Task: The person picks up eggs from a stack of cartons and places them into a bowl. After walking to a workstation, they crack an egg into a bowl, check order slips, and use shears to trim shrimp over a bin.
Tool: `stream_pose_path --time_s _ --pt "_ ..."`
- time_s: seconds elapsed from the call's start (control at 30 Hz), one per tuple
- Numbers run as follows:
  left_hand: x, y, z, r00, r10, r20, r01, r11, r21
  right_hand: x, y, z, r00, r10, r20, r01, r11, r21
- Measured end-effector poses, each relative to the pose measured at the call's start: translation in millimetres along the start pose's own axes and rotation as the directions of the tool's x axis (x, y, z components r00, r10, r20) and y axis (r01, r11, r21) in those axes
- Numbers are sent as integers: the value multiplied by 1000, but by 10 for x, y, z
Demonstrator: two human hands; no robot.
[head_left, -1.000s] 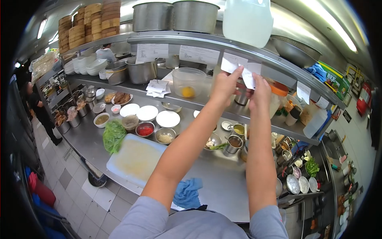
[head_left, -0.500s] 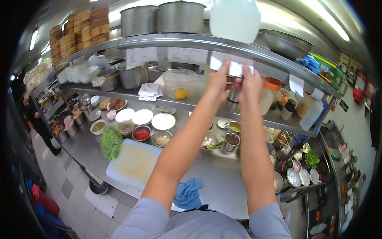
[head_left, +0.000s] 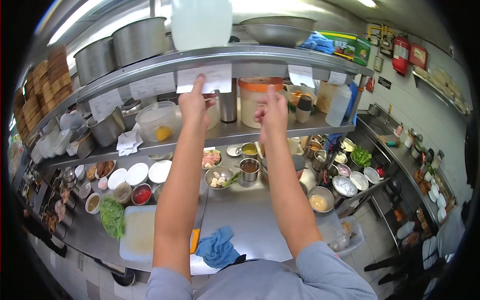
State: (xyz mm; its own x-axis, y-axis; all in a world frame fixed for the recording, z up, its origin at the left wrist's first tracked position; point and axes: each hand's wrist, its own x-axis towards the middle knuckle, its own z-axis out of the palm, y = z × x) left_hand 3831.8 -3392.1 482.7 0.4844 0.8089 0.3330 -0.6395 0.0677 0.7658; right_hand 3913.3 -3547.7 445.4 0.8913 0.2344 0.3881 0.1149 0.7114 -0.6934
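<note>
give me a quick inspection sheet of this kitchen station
surface: steel counter with a white cutting board and a blue cloth.
job's things: white paper slip hanging at the top shelf edge.
clutter: bowls of ingredients, white plates, steel pots, leafy greens.
hands: left hand raised, index finger on the slip; right hand raised beside it, holding nothing visible.
cables: nothing seen.
surroundings: fire extinguishers on the wall, tiled floor.
</note>
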Motion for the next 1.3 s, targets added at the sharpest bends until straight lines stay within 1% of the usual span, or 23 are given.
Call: stream_pose_path --time_s 0.03,0.13,0.2,0.27,0.3,0.37,0.4,0.43,0.5,0.53,0.6,0.63,0.77,0.9,1.0,1.2,1.3 --pt "-19 3 21 1000 6 -1 -6 1000 -12 57 -51 -126 997 0 -74 3 999 33" --pt "-38 -18 75 1000 14 -10 -14 999 -35 385 -236 -456 989 -15 -144 41 983 181" --pt "-79 -17 115 1000 18 -15 -19 998 -58 595 -388 -565 992 -31 -120 50 985 163" --pt "-90 -38 128 1000 7 11 -6 997 -75 767 -510 -615 994 -54 -92 65 991 121" --pt "-102 -52 139 1000 1 24 1 997 -83 865 -506 -663 996 -55 -71 65 987 144" --pt "-181 -45 168 998 -11 60 18 994 -112 948 -404 -737 994 -94 -48 97 993 70" --pt "-208 -41 175 997 -17 76 26 992 -125 939 -385 -718 993 -110 -35 111 993 34" --pt "-203 -61 172 995 -34 96 46 991 -125 889 -329 -708 994 -105 -34 107 992 68" --pt "-150 -120 136 990 -63 128 79 989 -126 754 -209 -641 992 -125 -3 125 990 59" --pt "-133 -141 127 990 -68 121 83 989 -126 685 -153 -581 991 -131 14 130 990 57" --pt "-108 -182 127 992 -78 103 90 988 -122 592 -65 -444 992 -117 41 114 992 51" --pt "-95 -183 104 987 -71 145 90 987 -133 537 -49 -376 992 -112 62 108 992 59" --pt "-127 -139 66 982 -65 179 88 988 -123 447 30 -190 989 -80 128 70 994 78" --pt "-106 -111 45 989 -70 129 80 993 -82 320 54 12 982 -20 187 -1 994 112" --pt "-77 -99 29 987 -55 152 65 996 -66 242 57 117 980 4 198 -31 991 130" --pt "-91 -74 39 989 -38 146 49 996 -72 259 121 305 978 -19 206 1 996 88" --pt "-126 -63 55 989 -40 145 53 995 -90 304 166 393 979 -57 194 37 994 102"
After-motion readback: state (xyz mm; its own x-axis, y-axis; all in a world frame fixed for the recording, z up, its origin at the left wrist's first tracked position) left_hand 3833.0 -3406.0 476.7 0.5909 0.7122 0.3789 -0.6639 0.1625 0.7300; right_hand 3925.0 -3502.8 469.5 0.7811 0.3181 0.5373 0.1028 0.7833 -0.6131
